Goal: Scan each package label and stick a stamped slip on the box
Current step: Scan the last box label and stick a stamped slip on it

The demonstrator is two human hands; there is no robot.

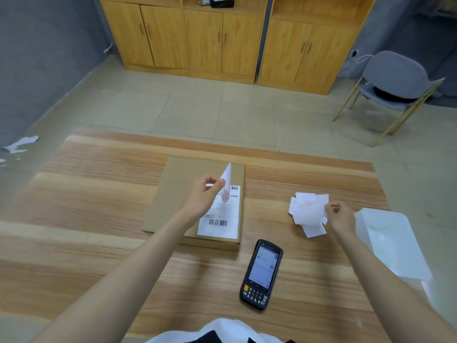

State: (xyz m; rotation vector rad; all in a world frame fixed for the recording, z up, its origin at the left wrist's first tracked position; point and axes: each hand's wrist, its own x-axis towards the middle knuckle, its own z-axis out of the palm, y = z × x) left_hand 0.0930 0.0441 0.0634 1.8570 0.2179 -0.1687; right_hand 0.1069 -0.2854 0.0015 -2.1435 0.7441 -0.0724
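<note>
A: What is seen at the largest scale?

B: A row of wooden cabinets is seen along the far wall. A wood-grain table is spread across the near half of the view. A grey chair is set on the tiled floor at the far right.

A: What is laid on the table?

B: A flat cardboard box is laid at the middle, its length running away from the viewer. A white sheet is placed at the table's right edge. A shipping label printed with barcodes is stuck on the near right part of the box.

A: Where is the scanner found?

B: A black handheld scanner is laid face up with its screen lit. It is set near the box's near right corner and is not touching it.

A: And the slips?

B: A loose pile of slips, marked in red, is heaped between the box and the white sheet. Its right edge is pinched between the thumb and curled fingers of the right hand. A single slip is held up on edge over the label, tilted, and is gripped between the thumb and fingers of the left hand. Whether this slip is touching the box cannot be told.
</note>
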